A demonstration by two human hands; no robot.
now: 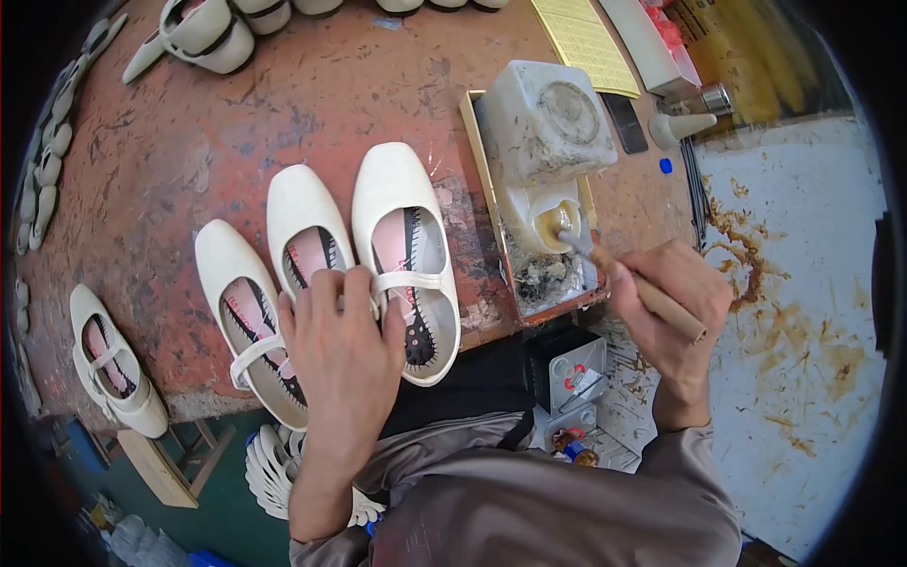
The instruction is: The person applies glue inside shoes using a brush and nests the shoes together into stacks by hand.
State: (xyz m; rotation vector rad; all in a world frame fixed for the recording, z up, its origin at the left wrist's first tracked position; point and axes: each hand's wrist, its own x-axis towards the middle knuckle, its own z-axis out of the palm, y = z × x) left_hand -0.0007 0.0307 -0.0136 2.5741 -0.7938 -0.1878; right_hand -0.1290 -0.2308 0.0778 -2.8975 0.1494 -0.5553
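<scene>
Three white strap shoes stand side by side on the red worktable, toes pointing away from me. My left hand point(345, 354) grips the middle shoe point(304, 200), fingers curled over its opening and hiding its strap and heel. Close on either side are the left shoe point(222, 248) and the right shoe point(392, 175). My right hand point(675, 302) is closed round the wooden handle of a brush point(657, 300). The brush tip reaches into the mouth of a white plastic container point(534, 203) holding yellowish liquid; its bristles are hidden.
The container sits in a shallow stained box point(557, 307) at the worktable point(227, 123) edge. Another white shoe point(109, 354) stands at far left, with more along the back. A phone point(624, 123), yellow paper point(586, 47) and a nozzle bottle point(678, 128) are at right.
</scene>
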